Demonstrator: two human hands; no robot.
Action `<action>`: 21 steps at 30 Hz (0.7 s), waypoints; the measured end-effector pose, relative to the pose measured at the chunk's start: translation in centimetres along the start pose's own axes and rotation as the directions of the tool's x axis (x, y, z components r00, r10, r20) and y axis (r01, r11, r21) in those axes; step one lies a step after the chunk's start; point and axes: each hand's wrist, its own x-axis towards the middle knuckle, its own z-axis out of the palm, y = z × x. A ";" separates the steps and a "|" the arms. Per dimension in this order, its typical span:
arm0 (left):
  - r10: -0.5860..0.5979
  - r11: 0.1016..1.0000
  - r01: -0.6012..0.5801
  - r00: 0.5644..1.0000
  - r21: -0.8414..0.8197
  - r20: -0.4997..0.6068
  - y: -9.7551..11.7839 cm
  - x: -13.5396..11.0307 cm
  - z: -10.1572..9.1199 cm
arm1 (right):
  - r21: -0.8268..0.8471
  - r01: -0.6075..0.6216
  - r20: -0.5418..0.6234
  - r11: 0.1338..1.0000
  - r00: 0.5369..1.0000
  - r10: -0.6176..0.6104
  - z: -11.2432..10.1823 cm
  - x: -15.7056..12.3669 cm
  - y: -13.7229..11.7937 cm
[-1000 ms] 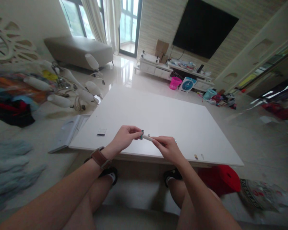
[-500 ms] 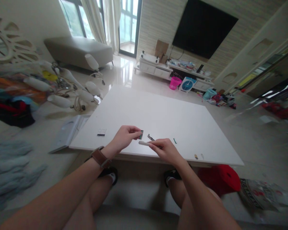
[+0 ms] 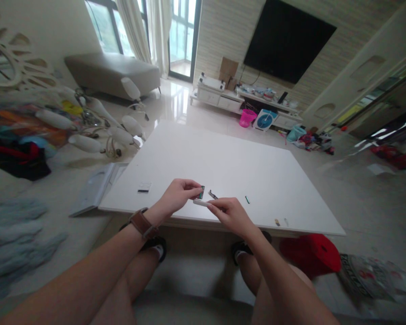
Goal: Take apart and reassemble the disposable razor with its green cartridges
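White with a dark band, a small flat card [image 3: 144, 188] lies toward the near-left corner of the smooth tabletop [image 3: 223, 158]. Next, the left hand [image 3: 179, 195], its grip pinched tight on a thin green rectangle [image 3: 202, 192] by the near edge's middle. And here's the change: the slim, rounded pale stick [image 3: 200, 203] that met that rectangle a second ago sits lower, toward the near edge, leaving the green face in view, so the work looks paused between contacts; any touch, I can't tell. On its right end, the right hand [image 3: 232, 215] closes its grip, fingertips together. Behind pokes a slender dark tool [image 3: 213, 195]; held or lying, can't say. Rightward, a short green bar [image 3: 247, 199] now shows whole, uncovered by the hand. Last, toward the near-right corner, a gold-and-dark chip [image 3: 277, 222] and a pale sliver [image 3: 286, 221].
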 end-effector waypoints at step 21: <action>-0.261 0.842 0.253 0.964 -0.476 0.050 0.2 -0.2 0.8 | -0.432 0.165 0.734 0.886 0.636 0.240 8.1 -2.4 -3.2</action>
